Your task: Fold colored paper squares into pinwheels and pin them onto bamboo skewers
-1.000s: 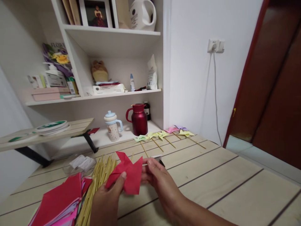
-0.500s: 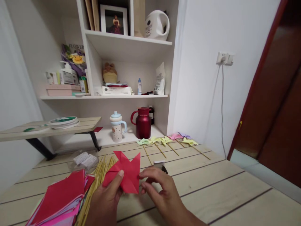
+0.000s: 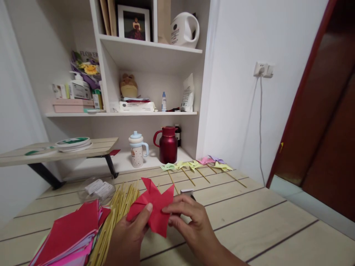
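A red paper pinwheel (image 3: 156, 205) with folded, pointed blades is held up over the table. My left hand (image 3: 131, 231) grips its lower left side, thumb pressed on the front face; the other fingers are hidden behind the paper. At the right blade, my right hand (image 3: 192, 221) has its index fingertip on the paper and its thumb at the edge, fingers curled. Left of the hands lie a bundle of thin wooden sticks (image 3: 120, 207) and a stack of coloured paper sheets (image 3: 73, 231), red on top.
Several finished pinwheels on sticks (image 3: 194, 166) lie along the table's back edge. Just behind my right hand is a small box (image 3: 187, 192), partly covered. A clear container (image 3: 97, 190) holds white packets. A red thermos jug (image 3: 168, 146) and a speckled cup (image 3: 137, 153) stand behind.
The red pinwheel has shifted slightly right and turned a little. My right index finger has moved from beside its edge onto the right blade.
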Action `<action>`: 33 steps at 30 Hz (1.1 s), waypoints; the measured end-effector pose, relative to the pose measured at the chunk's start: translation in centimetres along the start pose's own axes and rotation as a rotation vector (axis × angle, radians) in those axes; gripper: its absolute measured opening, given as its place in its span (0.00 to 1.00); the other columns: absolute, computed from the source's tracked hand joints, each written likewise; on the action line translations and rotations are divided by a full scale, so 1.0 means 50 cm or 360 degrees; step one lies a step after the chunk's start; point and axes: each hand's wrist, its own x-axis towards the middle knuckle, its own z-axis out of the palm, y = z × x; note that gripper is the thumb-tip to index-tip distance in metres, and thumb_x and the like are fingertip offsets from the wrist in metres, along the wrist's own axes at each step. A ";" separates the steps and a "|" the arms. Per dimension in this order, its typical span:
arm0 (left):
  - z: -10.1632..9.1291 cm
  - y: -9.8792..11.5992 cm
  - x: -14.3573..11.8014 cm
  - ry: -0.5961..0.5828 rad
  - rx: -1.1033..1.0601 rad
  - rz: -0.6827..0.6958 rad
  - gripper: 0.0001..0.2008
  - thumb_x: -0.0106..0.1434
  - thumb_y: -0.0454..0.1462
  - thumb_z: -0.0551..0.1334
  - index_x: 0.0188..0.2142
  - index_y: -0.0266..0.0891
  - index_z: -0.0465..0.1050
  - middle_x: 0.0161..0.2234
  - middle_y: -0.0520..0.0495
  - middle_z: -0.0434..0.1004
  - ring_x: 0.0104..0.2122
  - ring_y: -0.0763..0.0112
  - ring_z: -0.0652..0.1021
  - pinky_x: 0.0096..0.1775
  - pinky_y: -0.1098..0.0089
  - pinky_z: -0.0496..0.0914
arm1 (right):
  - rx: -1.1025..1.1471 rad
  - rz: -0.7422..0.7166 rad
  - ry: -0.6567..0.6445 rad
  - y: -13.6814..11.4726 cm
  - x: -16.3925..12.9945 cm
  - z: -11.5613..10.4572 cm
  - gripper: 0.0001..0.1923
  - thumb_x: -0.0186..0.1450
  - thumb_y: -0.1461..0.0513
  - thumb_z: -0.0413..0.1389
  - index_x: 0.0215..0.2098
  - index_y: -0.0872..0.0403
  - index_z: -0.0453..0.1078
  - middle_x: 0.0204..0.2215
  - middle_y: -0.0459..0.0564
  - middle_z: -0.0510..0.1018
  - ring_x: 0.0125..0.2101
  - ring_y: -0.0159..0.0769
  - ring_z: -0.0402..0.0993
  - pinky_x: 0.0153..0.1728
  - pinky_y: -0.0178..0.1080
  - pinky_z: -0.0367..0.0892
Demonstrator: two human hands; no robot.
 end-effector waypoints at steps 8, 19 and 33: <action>-0.018 0.023 0.008 -0.0253 0.0387 0.0117 0.14 0.52 0.49 0.67 0.26 0.42 0.83 0.15 0.52 0.76 0.19 0.65 0.76 0.34 0.69 0.74 | 0.0041 0.0094 0.0044 -0.006 0.001 0.001 0.07 0.61 0.68 0.62 0.33 0.51 0.80 0.27 0.46 0.78 0.28 0.33 0.75 0.30 0.34 0.69; -0.003 0.041 -0.001 -0.0218 0.0481 0.0071 0.09 0.45 0.46 0.69 0.24 0.46 0.83 0.29 0.48 0.86 0.37 0.54 0.84 0.43 0.65 0.76 | 0.0328 0.0352 0.0105 -0.008 0.006 0.004 0.05 0.63 0.61 0.62 0.32 0.52 0.81 0.26 0.46 0.76 0.20 0.28 0.70 0.21 0.30 0.68; 0.016 0.004 -0.001 -0.0088 0.0069 -0.0128 0.15 0.39 0.47 0.73 0.24 0.40 0.81 0.26 0.46 0.85 0.34 0.54 0.83 0.36 0.65 0.77 | 0.0056 0.0379 0.0087 -0.020 0.007 0.002 0.09 0.63 0.60 0.63 0.25 0.54 0.77 0.24 0.47 0.76 0.26 0.33 0.69 0.25 0.33 0.64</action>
